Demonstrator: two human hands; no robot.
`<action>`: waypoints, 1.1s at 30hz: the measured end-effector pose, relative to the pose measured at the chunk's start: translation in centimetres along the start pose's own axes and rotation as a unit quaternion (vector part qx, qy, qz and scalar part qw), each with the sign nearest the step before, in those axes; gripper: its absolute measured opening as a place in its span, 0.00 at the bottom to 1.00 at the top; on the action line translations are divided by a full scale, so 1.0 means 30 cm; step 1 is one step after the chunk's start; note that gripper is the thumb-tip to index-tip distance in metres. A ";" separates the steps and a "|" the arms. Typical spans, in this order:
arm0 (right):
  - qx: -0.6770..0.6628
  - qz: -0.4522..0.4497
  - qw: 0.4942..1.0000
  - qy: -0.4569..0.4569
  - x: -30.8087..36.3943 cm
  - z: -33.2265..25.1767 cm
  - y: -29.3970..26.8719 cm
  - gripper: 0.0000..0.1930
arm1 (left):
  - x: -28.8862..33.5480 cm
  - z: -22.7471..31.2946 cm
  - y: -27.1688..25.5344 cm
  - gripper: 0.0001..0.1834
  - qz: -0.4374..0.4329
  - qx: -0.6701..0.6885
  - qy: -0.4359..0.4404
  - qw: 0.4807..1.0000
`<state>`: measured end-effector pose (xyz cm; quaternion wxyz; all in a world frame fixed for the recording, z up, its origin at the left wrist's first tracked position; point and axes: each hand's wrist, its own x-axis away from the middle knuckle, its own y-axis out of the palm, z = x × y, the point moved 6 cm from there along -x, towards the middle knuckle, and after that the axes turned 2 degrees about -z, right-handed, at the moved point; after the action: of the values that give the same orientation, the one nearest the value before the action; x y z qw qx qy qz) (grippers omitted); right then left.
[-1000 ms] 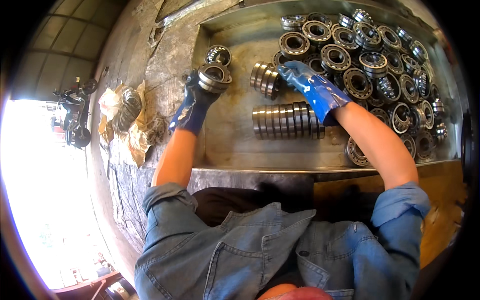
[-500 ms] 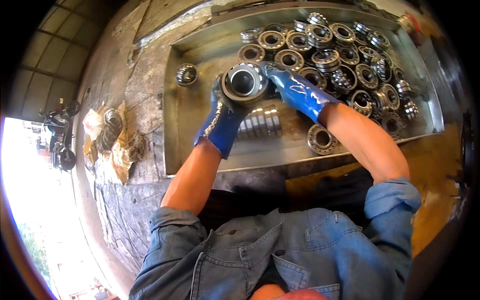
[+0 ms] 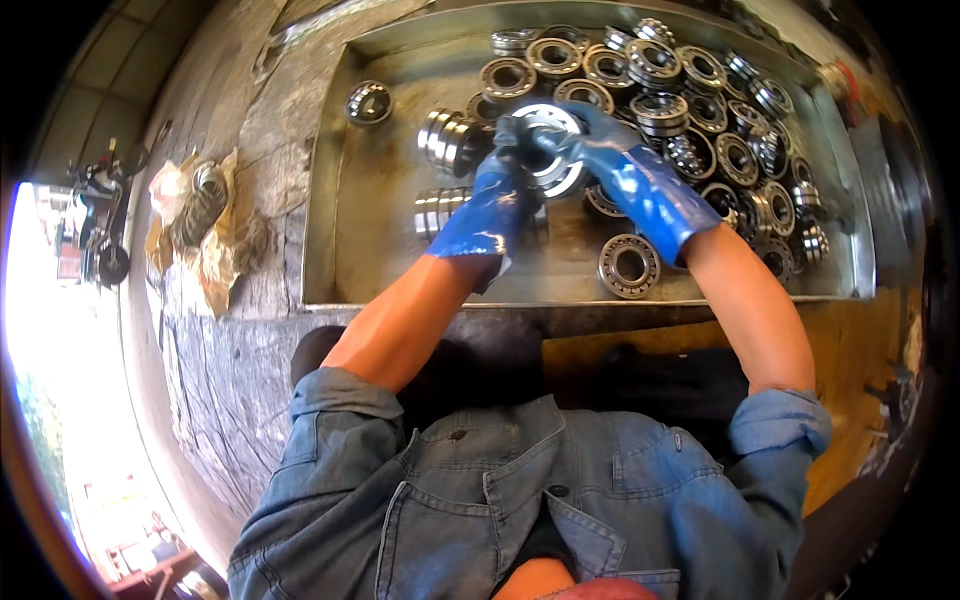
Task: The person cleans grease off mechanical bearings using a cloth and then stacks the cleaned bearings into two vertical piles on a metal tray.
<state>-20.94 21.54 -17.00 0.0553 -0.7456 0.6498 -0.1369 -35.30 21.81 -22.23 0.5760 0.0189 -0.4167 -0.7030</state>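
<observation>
Bearing point(image 3: 548, 118) btwn L hand point(image 3: 506, 150) & R hand point(image 3: 602, 135), both pinching its rim, over tray point(image 3: 370, 220)

Harsh daylight comes from the left, where the opening point(image 3: 85, 410) burns out to white; the panels point(image 3: 90, 65) above it are dim. Gloves point(image 3: 645, 180) and bearings point(image 3: 610, 272) catch bright glints. The held bearing point(image 3: 563, 183) is slightly blurred. Fisheye distortion curves outer edges, and darkness rings the view.
</observation>
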 end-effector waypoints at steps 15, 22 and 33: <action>-0.115 0.113 0.981 0.104 -0.184 0.030 0.114 0.31 | -0.277 0.484 -0.286 0.36 0.011 -0.432 0.116 0.894; 0.019 0.106 0.979 0.170 -0.345 0.217 0.351 0.41 | -0.191 0.463 -0.425 0.23 -0.115 -0.694 0.172 0.690; 0.069 0.106 0.967 0.220 -0.382 0.292 0.290 0.42 | -0.526 0.904 -0.619 0.49 0.218 -0.810 0.245 0.486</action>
<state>-28.17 30.67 -29.15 -0.0231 -0.6186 0.7100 -0.3357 -58.49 49.93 -22.97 0.5501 -0.3758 0.5046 -0.5491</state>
